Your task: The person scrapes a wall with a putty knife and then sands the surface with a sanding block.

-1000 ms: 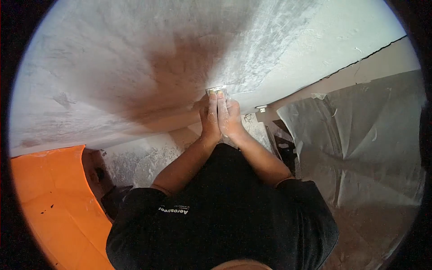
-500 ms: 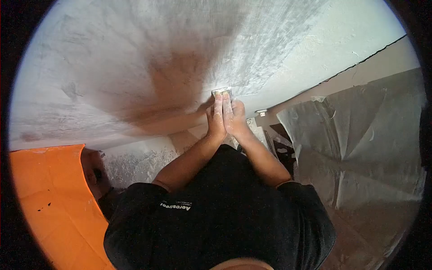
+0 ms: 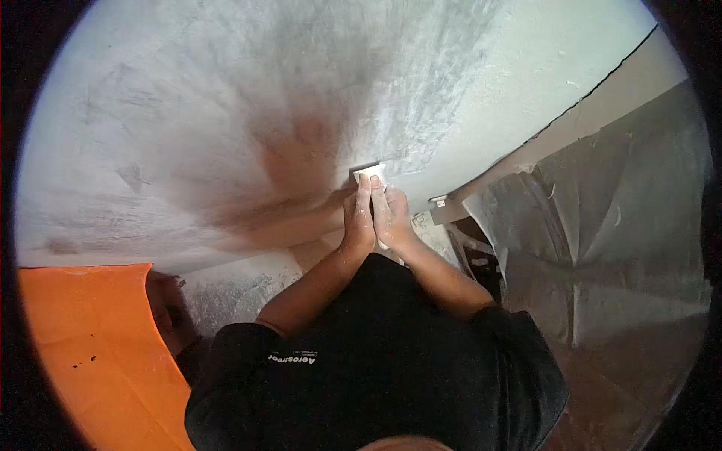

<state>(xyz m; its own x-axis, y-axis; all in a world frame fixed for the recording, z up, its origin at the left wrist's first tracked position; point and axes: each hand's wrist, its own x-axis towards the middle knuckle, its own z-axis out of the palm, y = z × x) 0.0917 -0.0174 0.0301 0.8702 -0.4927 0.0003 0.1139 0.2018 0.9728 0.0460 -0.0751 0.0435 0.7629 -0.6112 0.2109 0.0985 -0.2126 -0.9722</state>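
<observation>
A putty knife (image 3: 370, 171) with a wide, white-coated blade is pressed or held close against the grey-white plastered wall (image 3: 226, 68). My left hand (image 3: 359, 216) and my right hand (image 3: 392, 216) are side by side on it, fingers pointing up at the wall. Extended fingertips of both hands lie on the blade, and white dust coats the fingers. Between the palms the grip is mostly hidden; a pale end shows below my right hand. Damp-looking darker smears and the shadow of my arms cover the wall left of the blade.
An orange sheet (image 3: 90, 338) hangs at lower left. Creased grey sheeting (image 3: 632, 233) covers the right side, with a small white fitting (image 3: 438, 201) near its upper left corner. A dark crack (image 3: 568, 109) runs along the wall's right edge. Speckled surface (image 3: 241, 286) lies below the wall.
The view has shifted and turned slightly, so wall and hands sit lower in the picture. More of the blade's white face shows now. Both hands keep their hold.
</observation>
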